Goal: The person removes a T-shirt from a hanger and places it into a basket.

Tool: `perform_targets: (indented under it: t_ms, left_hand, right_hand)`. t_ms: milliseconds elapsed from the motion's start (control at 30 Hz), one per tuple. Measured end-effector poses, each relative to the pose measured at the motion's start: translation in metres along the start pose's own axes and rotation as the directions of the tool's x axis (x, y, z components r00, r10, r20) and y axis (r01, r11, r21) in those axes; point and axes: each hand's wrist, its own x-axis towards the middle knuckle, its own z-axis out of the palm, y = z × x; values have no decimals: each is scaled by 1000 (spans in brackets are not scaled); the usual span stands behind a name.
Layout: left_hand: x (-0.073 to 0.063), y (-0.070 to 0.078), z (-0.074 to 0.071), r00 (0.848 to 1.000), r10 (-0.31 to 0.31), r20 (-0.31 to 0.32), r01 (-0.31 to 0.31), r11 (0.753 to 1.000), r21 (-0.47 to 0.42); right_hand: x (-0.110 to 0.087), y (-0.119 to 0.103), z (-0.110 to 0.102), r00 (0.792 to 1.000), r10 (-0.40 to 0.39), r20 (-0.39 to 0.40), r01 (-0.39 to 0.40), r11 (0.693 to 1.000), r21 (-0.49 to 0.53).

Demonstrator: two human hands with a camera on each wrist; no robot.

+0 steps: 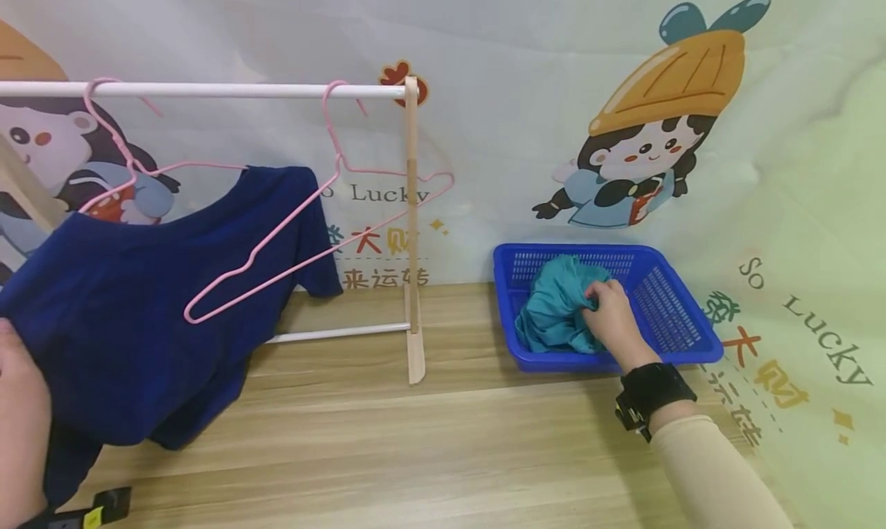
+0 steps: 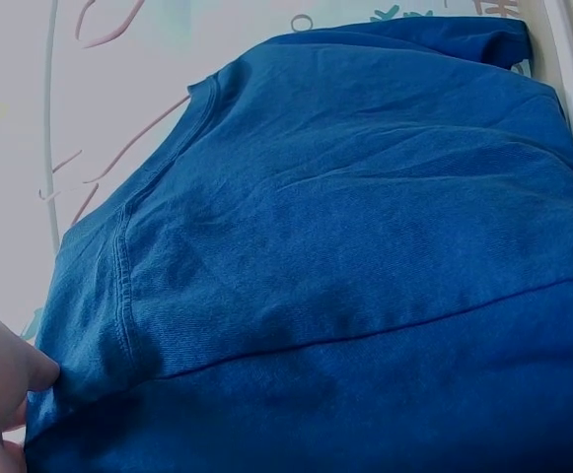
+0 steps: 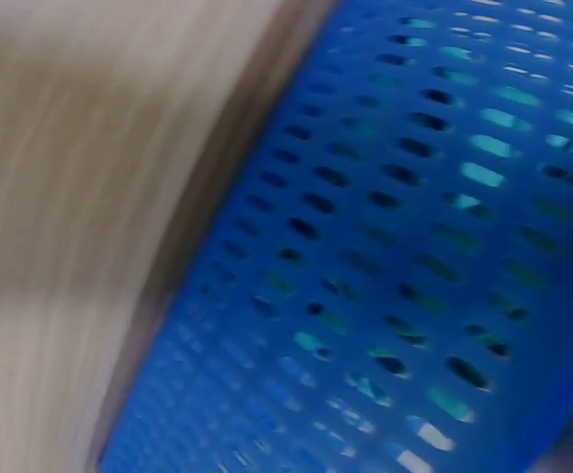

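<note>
A navy T-shirt [image 1: 159, 283] hangs on a pink hanger [image 1: 131, 160] from the rack's white top bar. At the left edge of the head view, my left hand [image 1: 21, 421] pinches the shirt's edge; in the left wrist view, its thumb [image 2: 39, 370] lies on the fabric near the neckline seam. My right hand [image 1: 612, 314] reaches into a blue plastic basket [image 1: 681, 306], where its fingers pinch a crumpled teal cloth [image 1: 561, 306]. The right wrist view mostly shows the basket's perforated side [image 3: 365, 236], with teal showing through the holes.
A bare pink hanger [image 1: 263, 252] hangs further right on the rack's bar [image 1: 249, 91], in front of the shirt's sleeve. The rack's wooden upright [image 1: 412, 244] stands between shirt and basket. Behind the wooden table [image 1: 388, 452] is a printed backdrop [image 1: 477, 129].
</note>
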Motion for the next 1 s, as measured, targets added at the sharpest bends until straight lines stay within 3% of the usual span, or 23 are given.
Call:
perform_targets:
  t_ms: [167,333,467,600,800,900,1000]
  left_hand:
    - [-5,1,0,996,-83,28,84,996,-16]
    - [-6,3,0,999,-35,-17,34,999,-26]
    - [-8,5,-2,999,9,-48,-10,999,-31]
    - [-10,9,-5,999,-46,-8,46,999,-27]
    - [-4,5,-3,999,-43,-15,42,999,-25]
    - [0,0,0,999,-32,-25,31,999,-40]
    - [2,-4,1,999,-31,-31,30,999,-45]
  right_hand:
    - [-3,6,3,992,29,121,-19,996,-84]
    - [-5,5,4,962,67,263,-24,986,-162]
    - [-8,0,1,948,116,297,-63,981,-183]
    - [-13,-5,-5,965,102,240,-71,988,-136]
    - [-22,-13,-13,998,0,68,0,1000,3]
    - [-28,-17,-12,997,-80,-2,79,994,73]
    - [-36,-21,-11,982,-180,-50,185,972,146]
